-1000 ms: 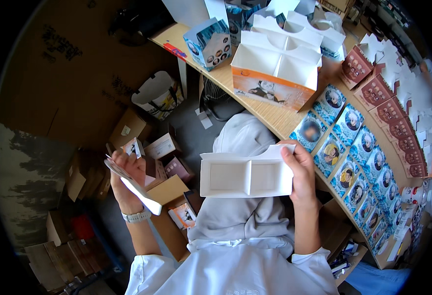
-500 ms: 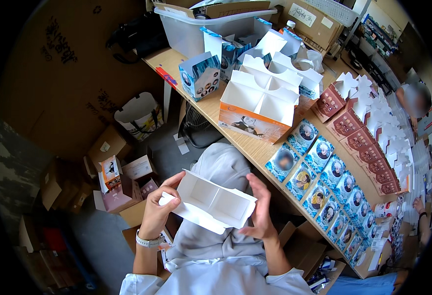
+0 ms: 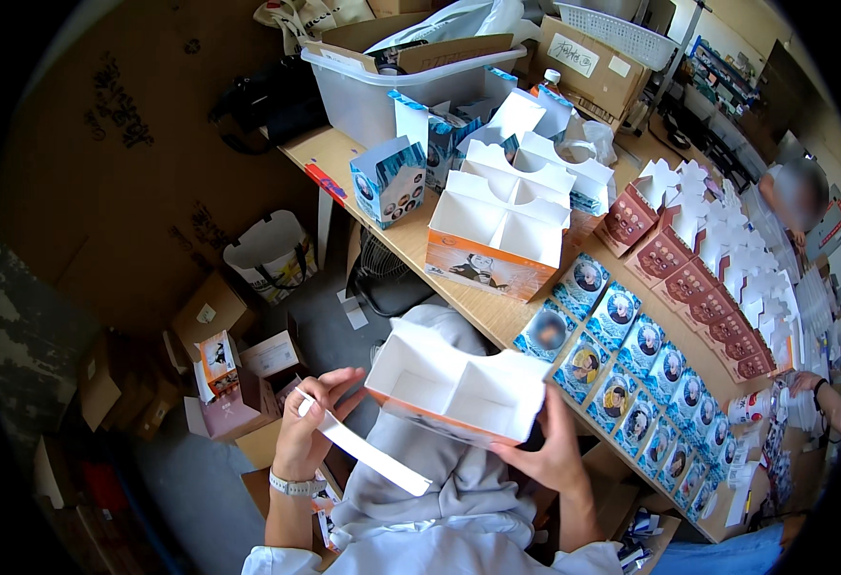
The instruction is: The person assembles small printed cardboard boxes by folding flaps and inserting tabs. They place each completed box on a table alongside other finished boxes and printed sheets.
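My right hand [image 3: 556, 458] grips the right end of a small open box [image 3: 457, 391], white inside with one divider and orange printing outside, held tilted above my lap. Left of it, my left hand [image 3: 317, 417] pinches a long white cardboard strip [image 3: 377, 460] near one end. The strip hangs slanting down in front of the box, with a gap between them. My left fingertips are close to the box's left end and seem not to touch it.
On the table [image 3: 416, 244] to the right stand similar orange boxes [image 3: 488, 259], rows of blue picture cards [image 3: 622, 398] and reddish-brown boxes [image 3: 689, 264]. A plastic bin [image 3: 363, 96] sits at the back. Opened cartons [image 3: 238, 398] lie on the floor at left. A co-worker's hand [image 3: 813, 388] shows far right.
The box has moved right and up and now rests in my right hand. The white strip along its near edge has come away and is in my left hand.
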Demonstrator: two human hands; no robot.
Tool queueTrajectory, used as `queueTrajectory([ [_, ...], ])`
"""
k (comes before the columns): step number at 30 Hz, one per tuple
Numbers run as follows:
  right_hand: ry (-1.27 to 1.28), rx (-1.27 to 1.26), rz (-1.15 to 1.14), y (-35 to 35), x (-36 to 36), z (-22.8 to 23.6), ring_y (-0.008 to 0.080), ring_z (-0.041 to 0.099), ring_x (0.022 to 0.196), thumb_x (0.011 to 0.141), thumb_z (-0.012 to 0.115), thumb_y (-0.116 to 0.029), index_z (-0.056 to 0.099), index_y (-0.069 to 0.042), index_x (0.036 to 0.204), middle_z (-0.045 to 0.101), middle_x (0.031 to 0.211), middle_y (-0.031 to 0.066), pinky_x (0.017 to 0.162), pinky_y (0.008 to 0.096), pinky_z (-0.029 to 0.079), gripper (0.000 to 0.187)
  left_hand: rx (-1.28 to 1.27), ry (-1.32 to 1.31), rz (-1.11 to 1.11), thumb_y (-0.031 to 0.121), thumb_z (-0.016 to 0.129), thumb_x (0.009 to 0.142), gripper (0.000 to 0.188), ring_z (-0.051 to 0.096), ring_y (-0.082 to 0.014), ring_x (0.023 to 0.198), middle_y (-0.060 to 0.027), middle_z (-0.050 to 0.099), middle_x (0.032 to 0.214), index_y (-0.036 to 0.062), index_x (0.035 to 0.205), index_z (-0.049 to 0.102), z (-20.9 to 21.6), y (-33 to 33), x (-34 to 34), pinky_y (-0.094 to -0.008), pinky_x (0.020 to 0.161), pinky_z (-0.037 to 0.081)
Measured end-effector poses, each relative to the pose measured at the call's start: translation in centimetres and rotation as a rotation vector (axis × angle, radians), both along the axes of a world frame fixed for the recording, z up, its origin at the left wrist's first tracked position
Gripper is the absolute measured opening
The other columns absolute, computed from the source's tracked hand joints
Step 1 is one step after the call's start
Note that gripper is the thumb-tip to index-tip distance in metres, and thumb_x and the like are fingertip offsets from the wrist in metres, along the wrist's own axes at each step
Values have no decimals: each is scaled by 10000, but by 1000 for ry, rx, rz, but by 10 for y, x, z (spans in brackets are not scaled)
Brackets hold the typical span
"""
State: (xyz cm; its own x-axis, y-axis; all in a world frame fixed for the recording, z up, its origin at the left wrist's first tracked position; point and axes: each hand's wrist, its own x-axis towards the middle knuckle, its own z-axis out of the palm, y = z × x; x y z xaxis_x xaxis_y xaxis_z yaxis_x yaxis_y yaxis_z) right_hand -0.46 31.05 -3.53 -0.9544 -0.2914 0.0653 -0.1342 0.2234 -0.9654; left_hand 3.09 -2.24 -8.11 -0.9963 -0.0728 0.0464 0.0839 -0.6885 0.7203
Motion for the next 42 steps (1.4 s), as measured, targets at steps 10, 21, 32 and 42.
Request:
queueTrajectory([
  [10,424,-174,-347,90,-141,124,255,585,1296,878,802,-106,354,18,1545,574,1407,177,1113,391,465,813,86,-38,35,299,786,956,292,637,-233,1128,-60,638,1075,104,948,569,-14,2,12,-451,1077,514],
  [21,294,-204,-221,72,-308,142,215,620,1247,891,797,-74,418,-8,1517,604,1389,141,1066,358,509,735,122,-45,54,285,753,982,272,600,-208,992,-47,589,982,107,943,551,-14,2,20,-395,967,481],
  [32,211,-88,-103,23,-368,124,249,529,1377,838,867,-232,416,-18,1552,544,1494,163,1164,395,417,871,45,-107,69,242,699,1019,196,599,-181,962,-36,583,972,105,979,565,-13,3,22,-362,909,502],
  [42,441,40,-350,48,-346,120,336,474,1437,876,838,-321,358,-7,1567,484,1552,219,1150,434,433,898,-39,-262,150,253,639,1057,202,664,-139,1036,-28,684,1098,95,1183,625,12,28,-3,-323,916,541],
])
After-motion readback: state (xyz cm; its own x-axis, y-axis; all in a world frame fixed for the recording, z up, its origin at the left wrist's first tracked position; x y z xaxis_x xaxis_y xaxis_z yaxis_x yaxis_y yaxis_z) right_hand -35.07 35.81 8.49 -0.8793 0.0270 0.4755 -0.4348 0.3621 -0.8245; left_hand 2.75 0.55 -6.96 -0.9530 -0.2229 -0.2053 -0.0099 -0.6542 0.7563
